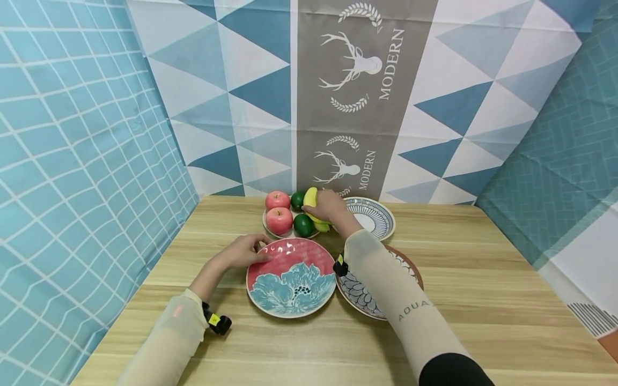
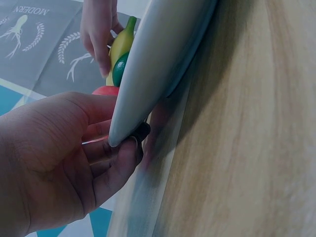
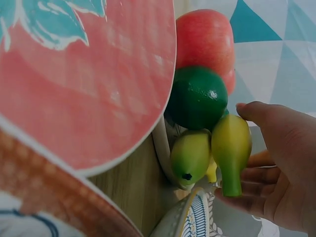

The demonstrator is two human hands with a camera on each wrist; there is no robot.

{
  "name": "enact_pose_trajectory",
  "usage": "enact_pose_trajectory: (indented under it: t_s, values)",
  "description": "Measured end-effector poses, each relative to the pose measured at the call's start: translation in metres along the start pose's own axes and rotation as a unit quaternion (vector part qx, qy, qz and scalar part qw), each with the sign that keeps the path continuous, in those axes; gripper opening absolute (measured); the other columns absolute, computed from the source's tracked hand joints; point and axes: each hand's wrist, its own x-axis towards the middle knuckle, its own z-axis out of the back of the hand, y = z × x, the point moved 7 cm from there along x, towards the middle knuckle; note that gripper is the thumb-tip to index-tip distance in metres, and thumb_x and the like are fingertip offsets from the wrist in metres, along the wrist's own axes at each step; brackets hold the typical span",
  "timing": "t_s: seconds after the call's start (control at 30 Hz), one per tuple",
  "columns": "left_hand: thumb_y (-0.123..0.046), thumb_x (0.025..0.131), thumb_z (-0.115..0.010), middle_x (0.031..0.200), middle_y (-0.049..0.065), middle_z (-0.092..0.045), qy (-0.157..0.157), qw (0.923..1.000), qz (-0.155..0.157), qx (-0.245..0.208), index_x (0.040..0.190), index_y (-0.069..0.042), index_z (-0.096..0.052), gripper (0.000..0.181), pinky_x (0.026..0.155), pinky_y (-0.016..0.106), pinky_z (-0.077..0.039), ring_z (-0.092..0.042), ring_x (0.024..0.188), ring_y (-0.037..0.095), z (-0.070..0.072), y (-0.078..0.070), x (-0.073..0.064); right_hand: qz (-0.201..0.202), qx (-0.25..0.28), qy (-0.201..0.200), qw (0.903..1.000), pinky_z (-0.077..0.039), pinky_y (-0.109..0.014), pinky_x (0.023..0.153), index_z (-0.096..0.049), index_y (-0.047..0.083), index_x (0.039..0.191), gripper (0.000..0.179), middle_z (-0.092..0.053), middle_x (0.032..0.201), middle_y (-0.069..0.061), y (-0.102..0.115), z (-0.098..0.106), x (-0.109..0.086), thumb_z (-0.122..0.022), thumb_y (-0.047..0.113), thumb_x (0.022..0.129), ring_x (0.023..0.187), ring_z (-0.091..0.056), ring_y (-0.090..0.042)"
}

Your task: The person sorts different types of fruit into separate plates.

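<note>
My left hand (image 1: 245,251) grips the left rim of a pink plate (image 1: 301,252) with a blue flower, thumb over the edge and fingers under it. The plate stands tilted in the left wrist view. Further back, my right hand (image 1: 332,206) holds a yellow banana (image 3: 231,140) with a green tip between thumb and fingers. That banana is over a fruit plate (image 1: 264,221). Around it lie a second banana (image 3: 190,157), a dark green round fruit (image 1: 303,225), another green fruit (image 1: 298,200) and two red apples (image 1: 279,220).
Right of the fruit stands a white dish (image 1: 370,215) with blue lines. A brown-rimmed plate (image 1: 359,300) with a petal pattern lies partly under my right forearm. Patterned cloth (image 1: 260,96) hangs behind the wooden table (image 1: 309,354), and blue checked cloth (image 1: 72,161) on the left.
</note>
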Motion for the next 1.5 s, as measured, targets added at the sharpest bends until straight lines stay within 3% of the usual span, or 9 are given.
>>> enact_pose_trajectory:
  t_s: [0.23, 0.4, 0.63, 0.9, 1.03, 1.3, 1.5]
  values:
    - [-0.022, 0.095, -0.079, 0.091, 0.005, -0.064, -0.001, 1.0000, 0.000, 0.001, 0.125, -0.009, -0.069, 0.035, 0.072, 0.033, -0.050, -0.057, 0.085, 0.022, 0.000, 0.000, -0.001, -0.048, -0.003, -0.010, 0.9988, -0.054, -0.040, 0.076, -0.065, 0.004, 0.101, 0.057, -0.067, 0.093, -0.012, -0.001, -0.002, 0.002, -0.070, 0.061, 0.094, 0.084, -0.062, -0.028]
    - [-0.021, 0.095, -0.079, 0.091, 0.005, -0.064, -0.002, 1.0000, 0.000, -0.003, 0.126, -0.009, -0.069, 0.034, 0.072, 0.033, -0.050, -0.057, 0.085, 0.022, 0.000, 0.000, 0.000, -0.053, 0.000, -0.013, 0.9985, -0.054, -0.040, 0.078, -0.066, 0.003, 0.103, 0.055, -0.068, 0.097, -0.013, 0.001, 0.000, 0.002, -0.070, 0.057, 0.094, 0.087, -0.063, -0.028]
    - [-0.018, 0.093, -0.079, 0.085, 0.004, -0.063, -0.008, 0.9994, -0.031, 0.011, 0.122, -0.006, -0.070, 0.032, 0.069, 0.033, -0.049, -0.057, 0.079, 0.019, 0.000, -0.003, 0.000, -0.067, 0.019, -0.016, 0.9974, -0.054, -0.042, 0.080, -0.066, 0.003, 0.102, 0.047, -0.067, 0.097, -0.013, 0.001, 0.003, -0.001, -0.071, 0.049, 0.092, 0.089, -0.062, -0.029]
    - [-0.019, 0.094, -0.079, 0.086, 0.004, -0.063, -0.009, 0.9995, -0.028, 0.013, 0.122, -0.007, -0.070, 0.032, 0.070, 0.033, -0.049, -0.057, 0.081, 0.019, 0.000, -0.004, 0.000, -0.076, 0.028, -0.022, 0.9964, -0.054, -0.041, 0.077, -0.064, 0.005, 0.096, 0.041, -0.066, 0.093, -0.012, 0.004, 0.005, -0.005, -0.071, 0.045, 0.091, 0.086, -0.062, -0.029]
    - [-0.019, 0.094, -0.079, 0.087, 0.004, -0.063, -0.010, 0.9994, -0.028, 0.015, 0.122, -0.008, -0.070, 0.031, 0.070, 0.033, -0.049, -0.057, 0.082, 0.019, 0.001, -0.003, 0.001, -0.065, 0.040, -0.036, 0.9964, -0.052, -0.039, 0.073, -0.064, 0.006, 0.093, 0.038, -0.066, 0.089, -0.011, 0.005, 0.011, -0.008, -0.069, 0.043, 0.092, 0.083, -0.061, -0.028]
    - [-0.020, 0.094, -0.079, 0.087, 0.004, -0.064, -0.003, 0.9998, -0.017, 0.007, 0.124, -0.007, -0.070, 0.033, 0.069, 0.031, -0.050, -0.058, 0.081, 0.019, -0.002, -0.001, 0.000, -0.033, 0.065, -0.050, 0.9961, -0.046, -0.035, 0.058, -0.060, 0.011, 0.074, 0.037, -0.063, 0.074, -0.007, 0.009, 0.021, -0.020, -0.068, 0.042, 0.092, 0.068, -0.060, -0.025]
    - [-0.020, 0.094, -0.079, 0.086, 0.004, -0.063, -0.008, 0.9996, -0.025, 0.011, 0.124, -0.007, -0.070, 0.034, 0.069, 0.032, -0.049, -0.057, 0.080, 0.019, 0.001, -0.001, 0.000, -0.002, 0.080, -0.064, 0.9947, -0.043, -0.034, 0.056, -0.063, 0.009, 0.074, 0.039, -0.059, 0.066, -0.005, 0.019, 0.031, -0.032, -0.068, 0.041, 0.095, 0.064, -0.058, -0.024]
